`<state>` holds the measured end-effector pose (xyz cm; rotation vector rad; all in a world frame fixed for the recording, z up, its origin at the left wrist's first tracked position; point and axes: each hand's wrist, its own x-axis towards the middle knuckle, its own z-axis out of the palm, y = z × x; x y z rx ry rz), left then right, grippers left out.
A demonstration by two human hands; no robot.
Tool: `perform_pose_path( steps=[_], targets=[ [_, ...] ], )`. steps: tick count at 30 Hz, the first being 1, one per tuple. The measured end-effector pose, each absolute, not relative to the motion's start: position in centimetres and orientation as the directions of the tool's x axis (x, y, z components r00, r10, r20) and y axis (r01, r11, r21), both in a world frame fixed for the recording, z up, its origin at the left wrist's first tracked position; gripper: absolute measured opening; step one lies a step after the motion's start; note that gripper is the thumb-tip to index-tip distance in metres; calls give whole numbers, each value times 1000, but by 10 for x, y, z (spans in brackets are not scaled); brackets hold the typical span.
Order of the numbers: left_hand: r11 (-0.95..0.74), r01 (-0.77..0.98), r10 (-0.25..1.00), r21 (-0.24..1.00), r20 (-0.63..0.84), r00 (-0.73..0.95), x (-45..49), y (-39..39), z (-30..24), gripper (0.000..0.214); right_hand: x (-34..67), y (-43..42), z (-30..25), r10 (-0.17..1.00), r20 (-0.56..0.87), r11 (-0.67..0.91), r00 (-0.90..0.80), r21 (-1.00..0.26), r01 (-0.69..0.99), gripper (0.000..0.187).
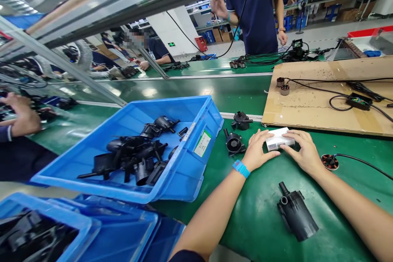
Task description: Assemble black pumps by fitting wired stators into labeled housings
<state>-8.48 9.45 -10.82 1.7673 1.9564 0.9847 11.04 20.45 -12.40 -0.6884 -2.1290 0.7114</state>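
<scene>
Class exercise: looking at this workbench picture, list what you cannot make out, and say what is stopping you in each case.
- White box, head view: its sides are covered by the left hand and right hand.
- Label on the blue bin: print too small to read.
- Lower blue bin: cut off by the bottom edge.
- Black parts in the bin: heaped, so no count is possible.

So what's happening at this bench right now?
A person at a green table has both hands on a small white box: the left hand on its left end, the right hand on its right. Black pump parts lie just left of it, a pump body nearer the person, and more fill a tilted blue bin. A co-worker stands across the conveyor.
</scene>
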Motion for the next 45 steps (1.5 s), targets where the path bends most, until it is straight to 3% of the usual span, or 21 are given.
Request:
perform_pose_path(
  steps=[12,16,20,25,30,35,40,45],
  targets=[
    [16,773,962,635,200,-185,-84,95,-111,50,111,197,-111,680,495,660,-541,-734,159,23],
    [23,760,963,649,190,-192,-83,100,-110,50,129,180,-90,707,436,579,-556,-809,102,17],
    [7,711,958,703,199,-205,-80,88,-92,94,169,156,-69,764,253,390,-594,-914,112,14],
    [-152,634,863,758,414,-289,-40,14,-66,86,216,127,-58,681,-166,-103,-713,-986,131,15],
    [-194,610,866,768,427,-261,26,-46,-79,107,228,108,-54,529,-323,-274,-785,-940,202,16],
    [-264,523,877,811,428,-220,43,-43,-94,77,229,108,-46,456,-397,-306,-797,-910,278,17],
    [-304,481,893,822,422,-157,33,-40,-93,54,223,111,-39,352,-531,-443,-771,-820,363,49],
    [-312,520,891,795,435,-130,32,-42,-96,42,217,110,-41,345,-579,-448,-738,-793,413,51]
  ],
)
